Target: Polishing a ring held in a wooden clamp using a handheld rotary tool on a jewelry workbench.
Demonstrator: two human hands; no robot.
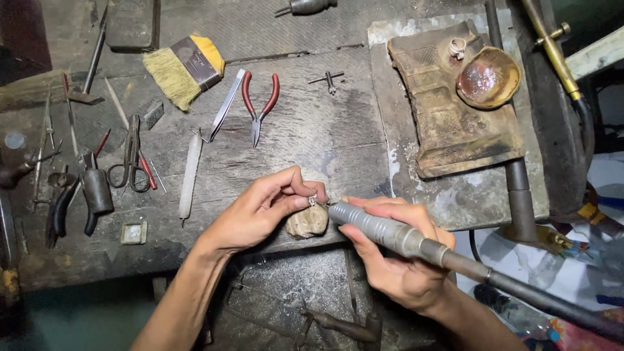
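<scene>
The left hand [257, 211] pinches a small silver ring [312, 200] between thumb and forefinger; the fingers [286, 185] are closed on it. The ring sits at the front edge of the counter [292, 136], just above a worn wooden bench peg [307, 221] that projects from that edge.

The right hand [396, 260] is wrapped closed around a grey rotary handpiece [380, 229]. The handpiece tip points left and meets the ring; the exact contact point is too small to tell. A dark flexible shaft [533, 296] leaves the rear of the handpiece toward the lower right.

On the counter, well apart from both hands:
- red-handled pliers [259, 107], near the centre;
- a yellow-bristled brush [184, 68], upper left;
- scissors [132, 156] and dark-handled pliers [94, 195], at the left;
- a scorched soldering block [448, 123], at the right, carrying a shallow reddish dish [487, 78] and a second ring [457, 47].

A brass torch [552, 49] lies along the far right edge.
</scene>
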